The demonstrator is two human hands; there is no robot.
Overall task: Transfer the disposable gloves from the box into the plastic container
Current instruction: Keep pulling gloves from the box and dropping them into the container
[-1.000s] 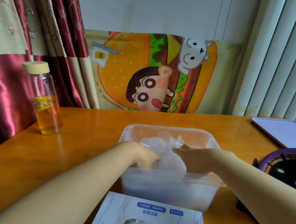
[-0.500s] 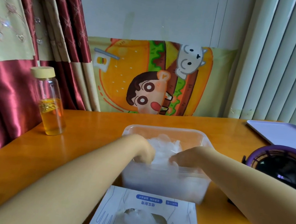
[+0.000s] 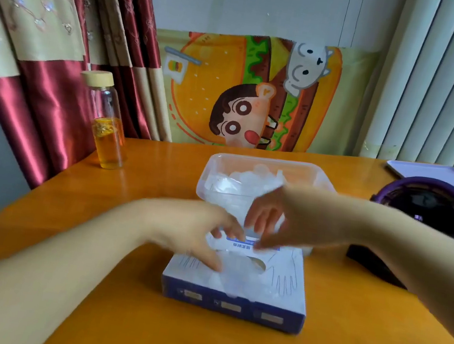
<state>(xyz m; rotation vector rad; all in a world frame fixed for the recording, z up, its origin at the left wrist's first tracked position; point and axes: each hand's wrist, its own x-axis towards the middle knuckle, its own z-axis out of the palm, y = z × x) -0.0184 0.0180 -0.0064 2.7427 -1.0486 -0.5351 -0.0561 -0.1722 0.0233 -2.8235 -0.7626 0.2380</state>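
The left hand (image 3: pixel 195 235) and right hand (image 3: pixel 286 222) reach over the box (image 3: pixel 229 304).
The box sits close to the plastic tub (image 3: pixel 215 164) so moving is easy. Some gloves (image 3: pixel 254 179) lie in the tub, and more poke from the box. The left hand touches those, but its grip is too blurry to tell. The right hand hangs loose and empty.

Motion blurs the left grip (image 3: pixel 193 233) and the right grip (image 3: pixel 301 221), so whether either pinches a glove cannot be told. The left grip covers part of the glove box (image 3: pixel 285 286) opening, and the right grip hides the plastic container (image 3: pixel 265 160) near wall. The box print is too small to read. The lilac tray (image 3: pixel 440 177) runs off the right edge.
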